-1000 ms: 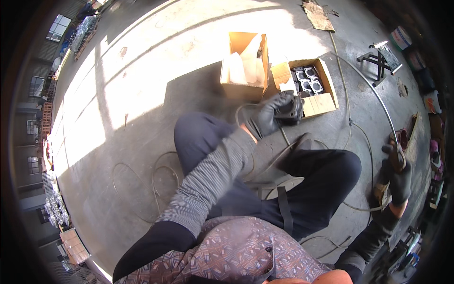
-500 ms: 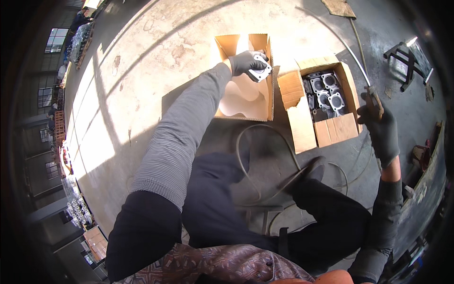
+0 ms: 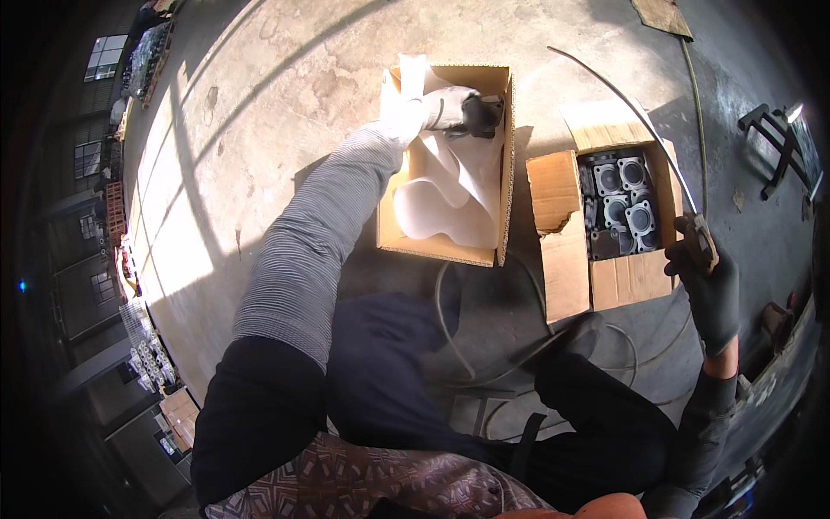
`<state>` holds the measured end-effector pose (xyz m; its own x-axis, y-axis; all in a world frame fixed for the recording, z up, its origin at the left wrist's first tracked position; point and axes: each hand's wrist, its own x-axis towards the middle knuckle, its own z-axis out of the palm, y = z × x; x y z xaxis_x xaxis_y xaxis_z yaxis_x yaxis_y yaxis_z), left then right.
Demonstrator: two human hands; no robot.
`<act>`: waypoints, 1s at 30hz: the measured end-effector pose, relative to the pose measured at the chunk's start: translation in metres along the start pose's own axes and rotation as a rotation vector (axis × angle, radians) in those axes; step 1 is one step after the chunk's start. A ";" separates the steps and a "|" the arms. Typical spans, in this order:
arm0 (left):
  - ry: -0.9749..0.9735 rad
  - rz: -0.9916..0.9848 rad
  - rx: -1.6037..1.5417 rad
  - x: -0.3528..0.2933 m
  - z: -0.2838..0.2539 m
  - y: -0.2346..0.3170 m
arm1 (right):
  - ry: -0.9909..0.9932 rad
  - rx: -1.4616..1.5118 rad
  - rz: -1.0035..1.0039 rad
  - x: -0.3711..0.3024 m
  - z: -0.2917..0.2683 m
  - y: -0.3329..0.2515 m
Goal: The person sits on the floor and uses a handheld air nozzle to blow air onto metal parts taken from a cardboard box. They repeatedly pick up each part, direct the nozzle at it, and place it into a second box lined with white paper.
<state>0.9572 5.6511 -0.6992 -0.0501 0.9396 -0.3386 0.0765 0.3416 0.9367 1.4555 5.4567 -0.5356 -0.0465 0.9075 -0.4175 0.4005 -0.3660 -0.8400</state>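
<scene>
My left hand (image 3: pixel 467 112), in a grey glove, reaches into the cardboard box (image 3: pixel 441 250) in front of me, at its far right part. Its fingers are curled, and what is under them is hidden. White sheet liner (image 3: pixel 424 210) lies loosely bent inside this box, below and beside the hand. My right hand (image 3: pixel 711 281), also gloved, is closed round the handle of what looks like an air blow gun (image 3: pixel 705 242). Its long, thin, curved nozzle points up and to the left, over the second box.
The second cardboard box (image 3: pixel 635 284) stands open at the right, holding several square metal flanges (image 3: pixel 640 219) with round holes. A hose (image 3: pixel 694 104) runs along the floor. Beyond, at the right, stands a black metal frame (image 3: pixel 765 156). My legs and shoe are just below the boxes.
My left hand has gone deeper into the left box; the metal flange seen in its fingers no longer shows. The right hand still grips the blow gun. The whole view has shifted slightly.
</scene>
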 end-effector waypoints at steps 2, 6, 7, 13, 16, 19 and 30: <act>0.140 0.144 0.454 -0.012 0.017 0.012 | -0.010 -0.002 0.010 0.003 0.003 -0.001; 0.296 0.226 0.996 -0.039 0.050 0.033 | -0.027 -0.004 0.034 0.003 0.007 0.000; 0.216 0.211 1.020 -0.039 0.059 0.035 | -0.031 0.014 0.062 0.003 0.008 0.001; -0.657 0.184 0.973 0.019 0.079 0.002 | -0.067 0.016 0.042 0.009 0.014 0.006; -0.600 0.189 0.795 0.033 0.073 -0.027 | -0.081 -0.005 0.075 0.008 0.018 0.007; -0.607 0.092 0.538 0.038 0.069 -0.038 | -0.078 -0.010 0.087 0.007 0.021 0.007; -0.443 0.786 1.177 0.020 0.074 -0.025 | -0.094 -0.036 0.074 0.001 0.022 0.006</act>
<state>1.0276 5.6632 -0.7357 0.6690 0.7432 0.0073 0.6936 -0.6279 0.3530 1.4376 5.4511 -0.5492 -0.1003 0.8543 -0.5100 0.4382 -0.4223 -0.7935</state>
